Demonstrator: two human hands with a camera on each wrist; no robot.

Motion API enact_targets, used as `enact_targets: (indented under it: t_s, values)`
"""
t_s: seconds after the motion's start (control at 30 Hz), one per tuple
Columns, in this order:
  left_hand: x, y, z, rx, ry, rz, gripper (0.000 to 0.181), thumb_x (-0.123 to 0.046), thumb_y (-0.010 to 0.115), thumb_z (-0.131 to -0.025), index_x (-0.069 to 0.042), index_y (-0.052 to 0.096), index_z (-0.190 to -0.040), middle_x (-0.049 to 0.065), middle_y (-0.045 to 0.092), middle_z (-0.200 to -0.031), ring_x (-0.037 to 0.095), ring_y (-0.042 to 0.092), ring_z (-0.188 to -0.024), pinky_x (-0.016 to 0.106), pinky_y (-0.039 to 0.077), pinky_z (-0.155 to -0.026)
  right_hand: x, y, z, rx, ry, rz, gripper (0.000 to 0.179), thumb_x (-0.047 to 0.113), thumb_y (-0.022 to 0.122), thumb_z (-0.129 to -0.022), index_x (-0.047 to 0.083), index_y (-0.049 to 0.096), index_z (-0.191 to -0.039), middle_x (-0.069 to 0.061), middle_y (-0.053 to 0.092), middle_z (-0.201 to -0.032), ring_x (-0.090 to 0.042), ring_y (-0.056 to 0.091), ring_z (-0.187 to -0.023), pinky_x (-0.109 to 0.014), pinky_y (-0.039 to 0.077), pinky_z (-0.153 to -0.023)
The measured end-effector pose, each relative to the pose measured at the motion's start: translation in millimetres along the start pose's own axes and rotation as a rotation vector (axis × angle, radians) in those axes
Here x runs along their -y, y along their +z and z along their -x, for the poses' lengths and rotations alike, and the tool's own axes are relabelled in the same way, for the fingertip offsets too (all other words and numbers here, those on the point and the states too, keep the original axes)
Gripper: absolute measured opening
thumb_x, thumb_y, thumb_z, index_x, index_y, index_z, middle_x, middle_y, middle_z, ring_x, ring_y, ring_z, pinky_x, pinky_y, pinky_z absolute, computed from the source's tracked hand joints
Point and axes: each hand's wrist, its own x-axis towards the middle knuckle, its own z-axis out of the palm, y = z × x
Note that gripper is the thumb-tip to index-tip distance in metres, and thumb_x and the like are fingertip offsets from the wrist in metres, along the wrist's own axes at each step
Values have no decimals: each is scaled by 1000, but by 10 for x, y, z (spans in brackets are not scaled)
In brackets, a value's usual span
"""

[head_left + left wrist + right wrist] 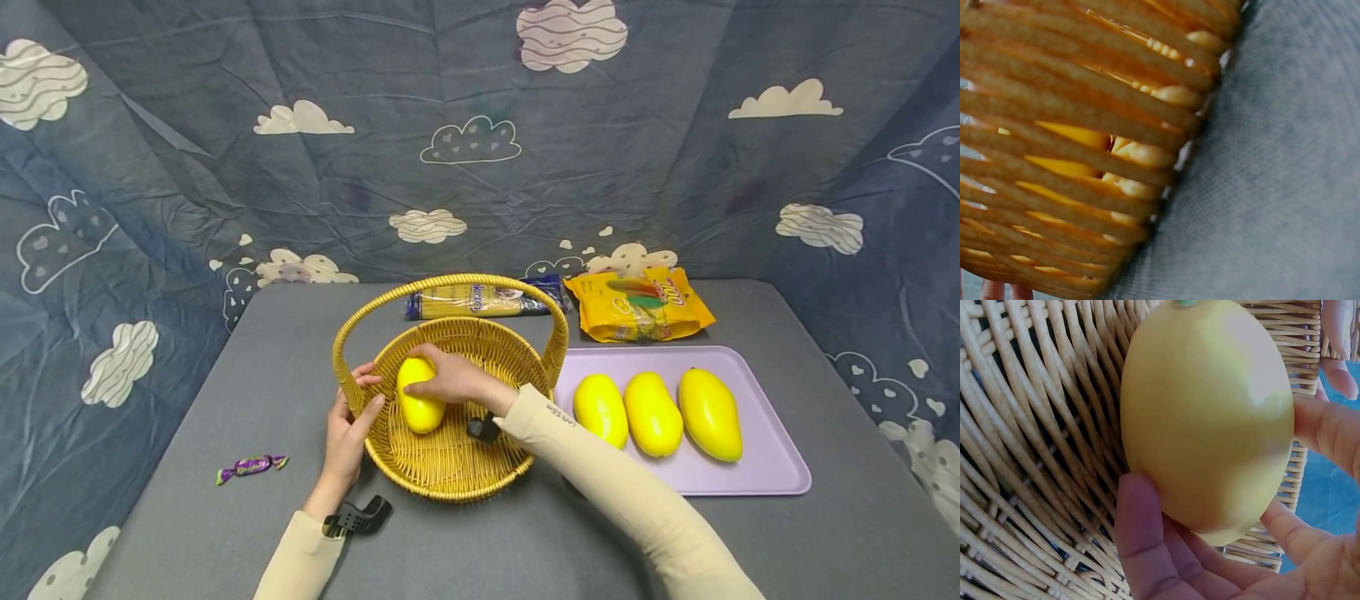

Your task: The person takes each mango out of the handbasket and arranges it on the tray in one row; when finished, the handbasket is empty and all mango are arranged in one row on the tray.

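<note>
A yellow mango [420, 412] is inside the round wicker basket [450, 468], near its left wall. My right hand [459, 380] reaches in from the right and holds the mango, fingers and thumb around its sides. In the right wrist view the mango [1210, 406] sits close to the woven wall, with its stem end up. At the basket's left side, by the handle base, my left hand [347, 446] grips the rim, fingers outside and thumb toward the front. The left wrist view mostly shows the basket's outer weave [1072, 75], with yellow through the gaps.
Three mangoes [652, 415] lie on a lilac tray [772, 471] right of the basket. Behind stand a pasta packet [457, 302] and a yellow bag [637, 308]. A purple wrapped candy [252, 467] lies at left. The basket's tall handle [450, 279] arches over it.
</note>
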Motion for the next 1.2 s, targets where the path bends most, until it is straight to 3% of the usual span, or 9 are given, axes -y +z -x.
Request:
enact_targets:
  t_s: [0.33,0.53,0.73,0.97,1.2]
  values:
    - [-16,3,8,8,2,4,26,2,54,-93,12,52,-117,17,41,-139,26,35,-128,28,30,-99,-57,-49,41,84,1,-53,61,32,68,-87,17,41,-140,-13,58,-117,-24,57,-96,-36,46,-77]
    - [-20,4,12,7,-2,6,27,5,54,-92,12,51,-118,18,40,-140,27,35,-128,28,29,-100,-89,-73,70,87,6,-32,64,33,68,-86,17,37,-139,-14,59,-112,-25,58,-93,-36,46,-77]
    - [-14,5,11,6,-7,6,26,4,54,-92,12,52,-118,17,40,-140,27,34,-128,28,29,-99,-76,-94,113,96,3,7,67,30,72,-83,19,38,-139,-11,60,-103,-22,58,-84,-33,48,-69]
    - [-13,8,18,3,-14,5,27,4,54,-92,12,51,-118,18,40,-140,27,34,-128,28,29,-99,-59,-101,150,107,-36,99,67,29,73,-82,18,39,-139,-9,59,-104,-20,57,-86,-32,47,-69]
    - [-20,5,26,-2,-14,1,27,5,54,-92,12,51,-118,18,40,-140,26,35,-128,28,28,-99,-82,-124,191,119,-73,64,68,24,72,-82,16,39,-141,-10,58,-108,-20,56,-88,-32,47,-70]
